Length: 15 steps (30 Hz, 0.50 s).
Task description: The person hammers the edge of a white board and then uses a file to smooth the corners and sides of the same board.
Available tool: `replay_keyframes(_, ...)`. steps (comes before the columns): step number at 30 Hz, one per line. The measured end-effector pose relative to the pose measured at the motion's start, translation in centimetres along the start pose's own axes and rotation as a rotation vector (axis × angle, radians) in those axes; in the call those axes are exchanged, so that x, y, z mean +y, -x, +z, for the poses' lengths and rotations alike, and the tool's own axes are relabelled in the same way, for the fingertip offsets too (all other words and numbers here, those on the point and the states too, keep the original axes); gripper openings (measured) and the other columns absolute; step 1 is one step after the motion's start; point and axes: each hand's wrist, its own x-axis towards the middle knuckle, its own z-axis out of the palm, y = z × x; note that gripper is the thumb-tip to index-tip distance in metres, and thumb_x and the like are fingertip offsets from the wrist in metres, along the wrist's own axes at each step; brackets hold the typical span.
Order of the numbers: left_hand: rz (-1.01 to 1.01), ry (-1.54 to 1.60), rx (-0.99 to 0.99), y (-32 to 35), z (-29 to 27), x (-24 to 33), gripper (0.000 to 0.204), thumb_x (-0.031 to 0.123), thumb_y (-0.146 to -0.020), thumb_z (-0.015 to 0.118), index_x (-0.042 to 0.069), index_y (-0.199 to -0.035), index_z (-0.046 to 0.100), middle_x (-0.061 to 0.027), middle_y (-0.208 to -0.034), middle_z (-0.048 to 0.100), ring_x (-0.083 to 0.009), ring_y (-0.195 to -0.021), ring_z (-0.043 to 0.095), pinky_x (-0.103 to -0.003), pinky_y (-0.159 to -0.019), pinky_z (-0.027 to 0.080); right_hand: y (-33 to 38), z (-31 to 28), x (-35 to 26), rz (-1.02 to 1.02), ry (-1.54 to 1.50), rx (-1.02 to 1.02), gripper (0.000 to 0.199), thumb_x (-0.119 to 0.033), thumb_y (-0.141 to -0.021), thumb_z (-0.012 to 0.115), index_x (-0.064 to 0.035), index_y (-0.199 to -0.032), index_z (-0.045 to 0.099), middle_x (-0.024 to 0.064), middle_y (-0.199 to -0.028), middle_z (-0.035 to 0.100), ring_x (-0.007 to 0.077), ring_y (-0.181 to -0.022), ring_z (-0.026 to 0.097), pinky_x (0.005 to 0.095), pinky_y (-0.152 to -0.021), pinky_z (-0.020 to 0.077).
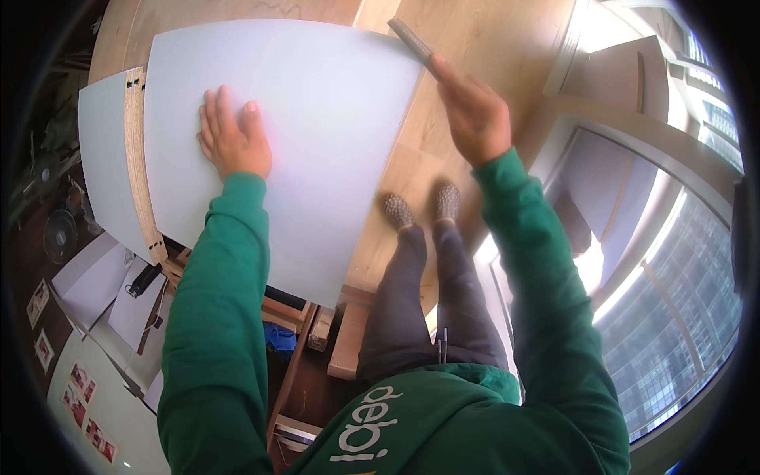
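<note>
A large white board lies in front of me, its right edge running toward my body. My left hand rests flat on its left half, fingers stretched and thumb apart. My right hand is closed around one end of a long, flat grey-brown bar that looks like a file. The bar's free end points to the far left, beside the board's far right corner. Whether it touches the board's edge I cannot tell. Along the board's left side runs a raw chipboard edge with small dark fittings, belonging to another white panel.
My shoes stand on the wood-look floor right of the board. A window with a broad frame fills the right side. Below the board is a brown wooden compartment with a blue item. A fan stands far left.
</note>
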Motion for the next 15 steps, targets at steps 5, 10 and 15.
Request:
replay_keyframes(5, -0.008, -0.005, -0.004, 0.0, 0.0, -0.1, 0.06, 0.047, -0.105, 0.043, 0.015, -0.156, 0.038, -0.0083, -0.165, 0.031, -0.0301, -0.153, 0.022, -0.05, -0.125, 0.012, 4.0, -1.2, 0.1, 0.032, 0.019, -0.001, 0.041, -0.006, -0.095, 0.068, -0.022, -0.133, 0.068, 0.0076, -0.07, 0.047, 0.0178, -0.059, 0.047, 0.0309, -0.058, 0.0434)
replay_keyframes(10, 0.0, 0.001, 0.004, 0.1, -0.1, -0.1, 0.061, 0.047, -0.105, 0.043, 0.015, -0.156, 0.038, -0.0085, -0.164, 0.031, -0.0302, -0.153, 0.022, -0.05, -0.125, 0.012, 2.5, -1.1, 0.5, 0.028, 0.006, 0.044, 0.038, -0.008, -0.095, 0.068, -0.0215, -0.131, 0.069, 0.0095, -0.07, 0.048, 0.0193, -0.058, 0.048, 0.0312, -0.057, 0.0439)
replay_keyframes(15, -0.012, 0.001, 0.0, 0.1, 0.2, -0.4, 0.06, 0.048, -0.105, 0.043, 0.016, -0.156, 0.038, -0.0082, -0.164, 0.031, -0.0297, -0.154, 0.022, -0.051, -0.125, 0.011, -0.4, 0.4, 0.0, -0.04, 0.046, 0.048, 0.038, -0.009, -0.095, 0.068, -0.0208, -0.13, 0.069, 0.0103, -0.07, 0.05, 0.0224, -0.058, 0.048, 0.0328, -0.057, 0.0434)
